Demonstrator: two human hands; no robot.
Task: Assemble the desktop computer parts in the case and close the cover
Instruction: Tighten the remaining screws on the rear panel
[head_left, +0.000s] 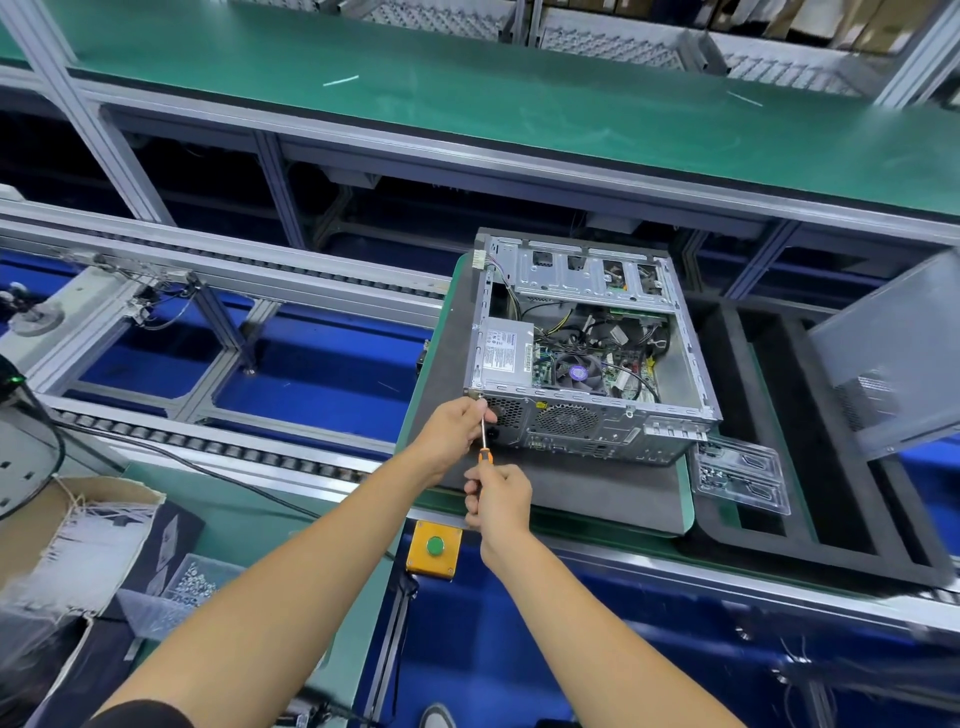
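Note:
An open desktop case (691, 364) lies on a grey foam pad (597, 493), its power supply (506, 353), CPU fan (577, 371) and cables exposed. My right hand (498, 501) grips the orange handle of a screwdriver (484, 441), whose tip points up at the case's near left rear corner. My left hand (454, 434) pinches the shaft near that corner. The grey side cover (893, 353) leans at the right, off the case.
A clear plastic tray (740, 478) lies right of the pad. A yellow box with a green button (435, 546) sits below my hands. A cardboard box (67, 535) and a bin of screws (195, 584) stand at lower left. Roller rails (208, 447) run to the left.

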